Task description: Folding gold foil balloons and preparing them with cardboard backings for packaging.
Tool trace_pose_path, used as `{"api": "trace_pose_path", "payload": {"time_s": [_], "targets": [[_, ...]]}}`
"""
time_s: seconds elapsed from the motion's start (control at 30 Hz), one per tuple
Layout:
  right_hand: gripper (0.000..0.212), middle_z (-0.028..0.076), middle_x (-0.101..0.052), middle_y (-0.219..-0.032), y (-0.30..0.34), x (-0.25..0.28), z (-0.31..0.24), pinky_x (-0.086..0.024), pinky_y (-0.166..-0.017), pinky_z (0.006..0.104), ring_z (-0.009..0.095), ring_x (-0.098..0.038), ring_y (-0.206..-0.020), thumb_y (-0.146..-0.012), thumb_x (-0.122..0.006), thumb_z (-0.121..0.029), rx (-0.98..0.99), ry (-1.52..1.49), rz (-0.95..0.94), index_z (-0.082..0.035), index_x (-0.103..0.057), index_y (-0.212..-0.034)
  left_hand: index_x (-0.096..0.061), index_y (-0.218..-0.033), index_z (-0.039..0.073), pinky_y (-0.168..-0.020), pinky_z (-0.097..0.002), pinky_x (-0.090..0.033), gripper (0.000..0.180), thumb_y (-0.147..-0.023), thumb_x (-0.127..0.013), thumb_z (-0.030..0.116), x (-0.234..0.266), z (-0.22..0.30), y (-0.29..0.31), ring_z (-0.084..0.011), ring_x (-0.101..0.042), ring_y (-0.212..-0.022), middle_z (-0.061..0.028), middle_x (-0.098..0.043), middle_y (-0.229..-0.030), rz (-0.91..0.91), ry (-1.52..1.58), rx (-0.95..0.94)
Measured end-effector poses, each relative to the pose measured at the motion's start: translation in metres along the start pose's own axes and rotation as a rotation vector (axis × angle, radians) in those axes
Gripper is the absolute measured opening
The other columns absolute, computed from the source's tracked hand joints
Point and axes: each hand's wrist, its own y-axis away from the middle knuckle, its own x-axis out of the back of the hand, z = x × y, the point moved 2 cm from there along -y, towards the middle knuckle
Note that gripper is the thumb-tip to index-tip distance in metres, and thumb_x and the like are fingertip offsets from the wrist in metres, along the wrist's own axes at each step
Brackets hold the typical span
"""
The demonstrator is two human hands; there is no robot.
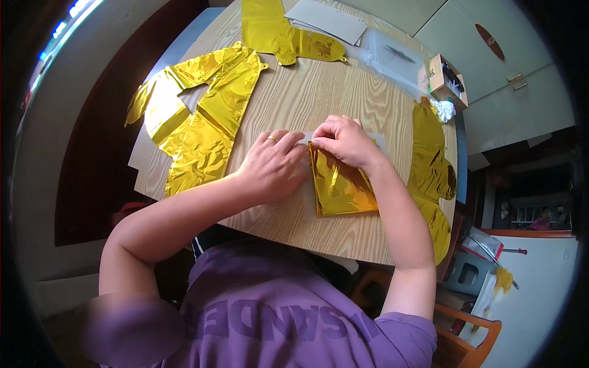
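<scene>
A folded gold foil balloon (343,193) lies in front of me on a clear plastic sleeve (311,216), whose edges show around it. With thumb and fingers pinched, my right hand (343,141) grips the foil's far left corner. Close beside it on the left, my left hand (276,162) has its fingers curled at the sleeve's far left edge; whatever is under the fingertips is hidden. Whether the foil is inside the sleeve or on top, I cannot tell.
Flat gold foil balloons lie to the left (208,129), at the far edge (270,27) and along the right edge (427,165). White sheets (325,21), clear plastic sleeves (392,58), a small cardboard box (440,76) and a crumpled tissue (443,110) stand at the far right.
</scene>
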Motion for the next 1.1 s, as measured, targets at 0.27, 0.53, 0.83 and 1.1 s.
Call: {"api": "trace_pose_path", "payload": {"time_s": [0.27,0.53,0.83,1.1], "targets": [[0.016,0.004,-0.068,-0.086,0.007,-0.007,0.009,-0.037,-0.092,0.0406,0.025,-0.060,-0.091,-0.083,-0.072,-0.030,0.040,0.023,0.139,-0.015,-0.075,-0.087,-0.061,-0.117,0.004,-0.111,-0.0512,-0.037,0.042,-0.083,-0.073,0.025,-0.008,0.001,-0.006,-0.0334,-0.051,-0.129,-0.0161,-0.055,-0.133,0.021,0.178,-0.196],[0.016,0.003,-0.067,-0.087,0.008,-0.010,0.006,-0.038,-0.091,0.0407,0.025,-0.059,-0.092,-0.084,-0.071,-0.030,0.023,0.084,0.200,-0.015,-0.074,-0.086,-0.061,-0.115,0.003,-0.111,-0.0525,-0.038,0.044,-0.085,-0.073,0.032,-0.011,-0.003,-0.005,-0.0344,-0.051,-0.129,-0.0178,-0.055,-0.132,-0.021,0.121,-0.208],[0.023,0.008,-0.068,-0.093,0.001,0.002,-0.005,-0.038,-0.096,0.0427,0.029,-0.061,-0.100,-0.085,-0.069,-0.034,-0.052,0.182,0.018,-0.012,-0.073,-0.084,-0.055,-0.122,0.002,-0.110,-0.0526,-0.037,0.054,-0.079,-0.077,0.027,-0.011,-0.009,-0.008,-0.0364,-0.053,-0.123,-0.0194,-0.055,-0.128,-0.013,0.254,-0.146],[0.022,0.009,-0.068,-0.094,0.000,-0.001,-0.004,-0.039,-0.095,0.0433,0.030,-0.061,-0.099,-0.085,-0.069,-0.033,-0.069,0.192,0.056,-0.011,-0.071,-0.083,-0.058,-0.121,0.001,-0.111,-0.0527,-0.036,0.054,-0.081,-0.077,0.032,-0.010,-0.004,-0.008,-0.0361,-0.052,-0.125,-0.0186,-0.056,-0.128,0.043,0.201,-0.175]]}}
